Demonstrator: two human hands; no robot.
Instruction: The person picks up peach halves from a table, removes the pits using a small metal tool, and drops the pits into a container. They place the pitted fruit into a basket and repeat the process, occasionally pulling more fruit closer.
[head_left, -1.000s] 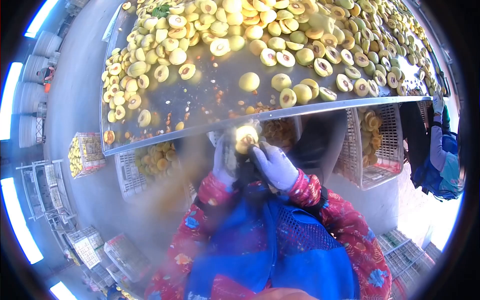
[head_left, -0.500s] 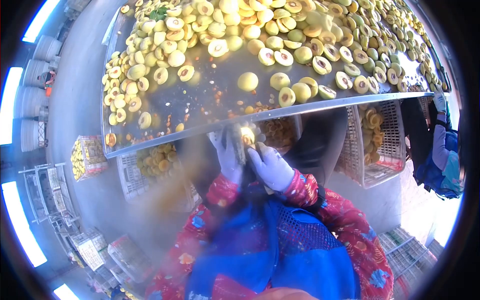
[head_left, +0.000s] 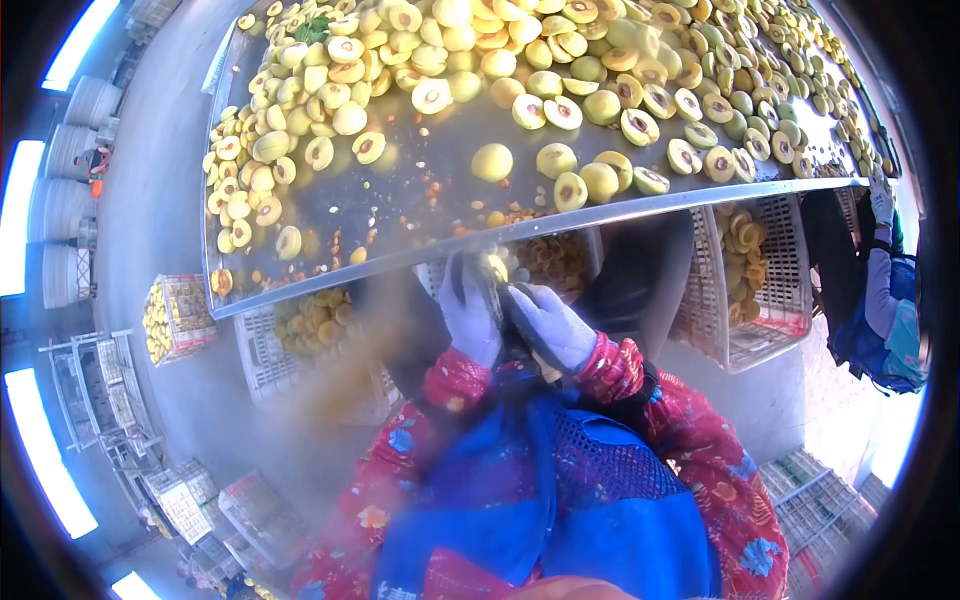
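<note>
Both my hands wear pale gloves and meet just below the table's front edge. My left hand is closed around an apricot half, mostly hidden by the fingers and blurred. Close beside it, my right hand is closed, thumb side toward the fruit. A dark, narrow thing runs along its palm toward the wrist; its kind does not show clearly. On the metal table beyond lie many halved yellow-green apricots, some with brown pits showing, and a whole-looking apricot.
Below the table stand a crate of fruit pieces at left and another at right. A smaller fruit crate is by the table's left corner. At far right is another person's gloved hand. Stacked crates stand lower right.
The apricot half has turned or sunk between my hands, and its cut face shows less. My left hand has shifted slightly right and its fingers close nearer the fruit.
</note>
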